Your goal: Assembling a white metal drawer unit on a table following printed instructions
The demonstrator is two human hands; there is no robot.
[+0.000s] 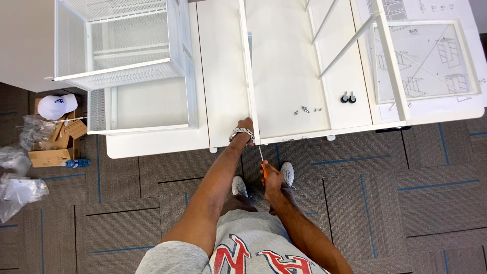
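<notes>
Slim orange-handled screwdriver (262, 161) in the right hand's (272, 177) clenched grip, left hand (245, 127) grasping the white frame rail (248, 76)

open tabletop (284, 76) right of upright panel (248, 76), screws (304, 109) perhaps loose

White mesh cabinet (124, 45), loose screws (304, 109), black casters (348, 98) — cardboard box (50, 152), cap (57, 106)

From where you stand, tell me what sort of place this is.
Probably an office or workroom used for putting furniture together: carpet tiles on the floor, a white table carrying a mesh cabinet, loose screws and an instruction sheet, and an opened cardboard box.
</notes>
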